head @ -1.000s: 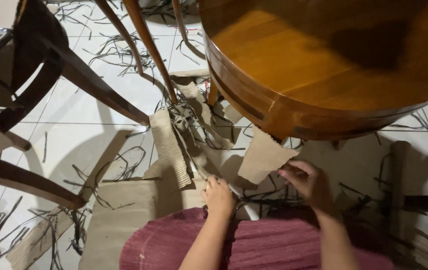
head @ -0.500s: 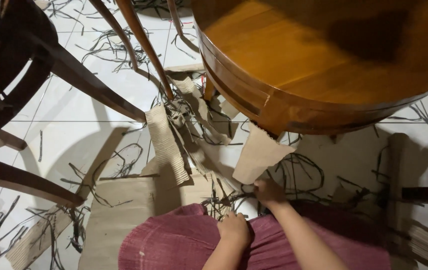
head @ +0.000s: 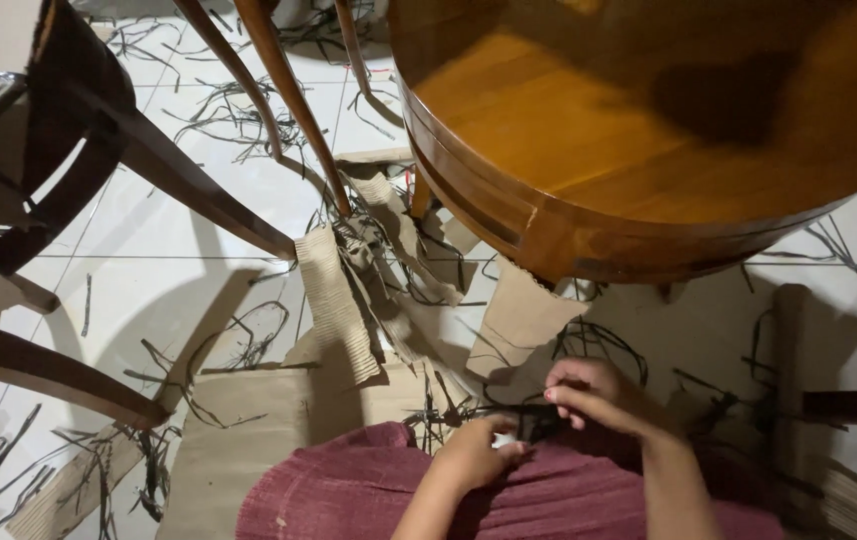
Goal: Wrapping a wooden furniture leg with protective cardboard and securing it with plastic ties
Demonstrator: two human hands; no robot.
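Black strips (head: 523, 415) sit pinched between both my hands, low over my red skirt (head: 368, 490). My right hand (head: 598, 395) has its fingers (head: 560, 395) closed narrow on one end of the bundle; my left hand (head: 473, 455) curls its fingers onto the other end. Many more strips lie scattered across the white floor (head: 178, 270), among torn cardboard (head: 333, 295) and under the chair (head: 68, 160), beside the round wooden worktop (head: 648, 130). Judging by that litter, only a small handful is gathered and most remains loose on the floor.
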